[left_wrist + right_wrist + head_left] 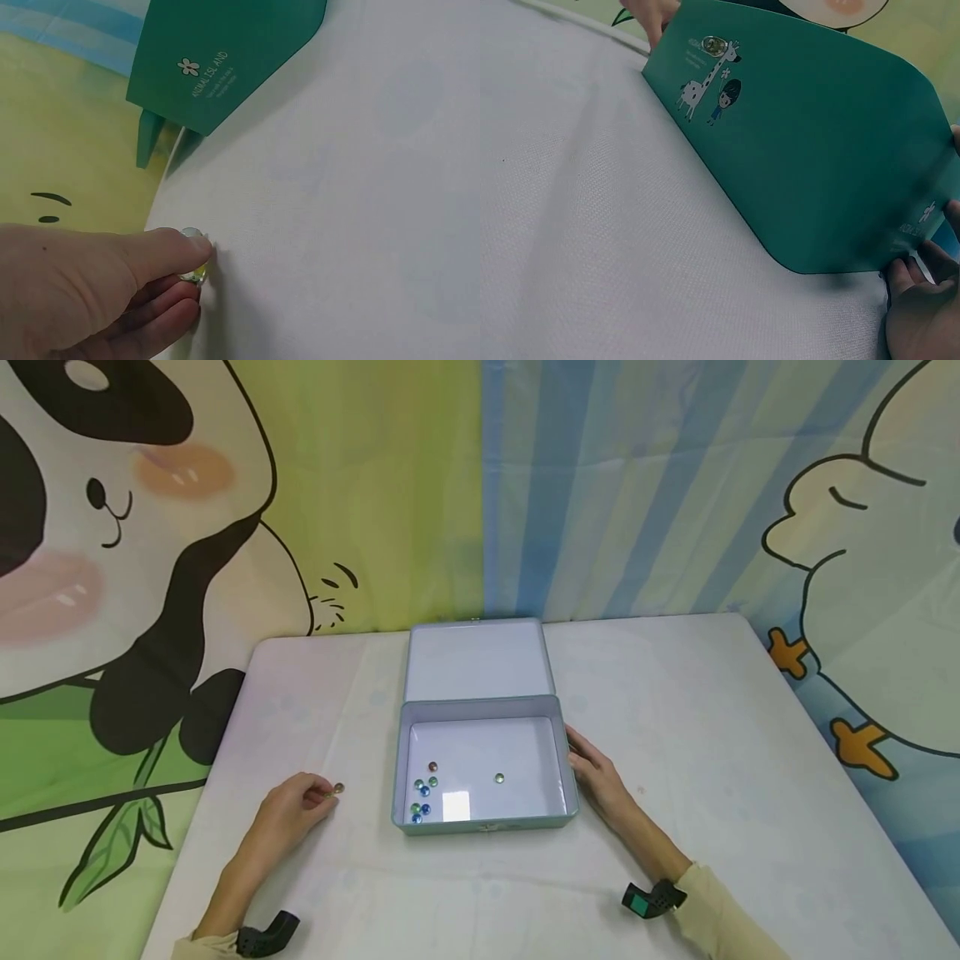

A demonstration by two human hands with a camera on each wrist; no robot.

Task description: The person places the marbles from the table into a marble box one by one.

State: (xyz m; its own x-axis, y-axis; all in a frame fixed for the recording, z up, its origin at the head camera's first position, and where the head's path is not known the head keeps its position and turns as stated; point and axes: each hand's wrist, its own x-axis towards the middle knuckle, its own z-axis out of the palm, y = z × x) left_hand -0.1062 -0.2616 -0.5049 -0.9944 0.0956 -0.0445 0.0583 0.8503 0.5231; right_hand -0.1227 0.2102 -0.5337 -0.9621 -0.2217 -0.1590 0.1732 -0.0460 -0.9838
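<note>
Beside the box on the left, my left hand (296, 810) pinches a clear glass marble (193, 276) with a yellow-green tint between thumb and fingers, low over the white table. An open green tin box (487, 828) stands in the middle, its hinged lid (478, 660) raised at the back. Several blue and green marbles (425, 809) and a reddish marble (432, 767) lie in its left part. One green marble (499, 777) sits apart, right of the box's centre. My right hand (600, 777) rests with its fingers against the box's right wall.
A white cloth covers the table (675, 693), which reaches out on both sides of the box. Behind it hangs a printed backdrop (390, 485) with a panda and a pale bird. A metal clasp (715, 46) is on the box's front wall.
</note>
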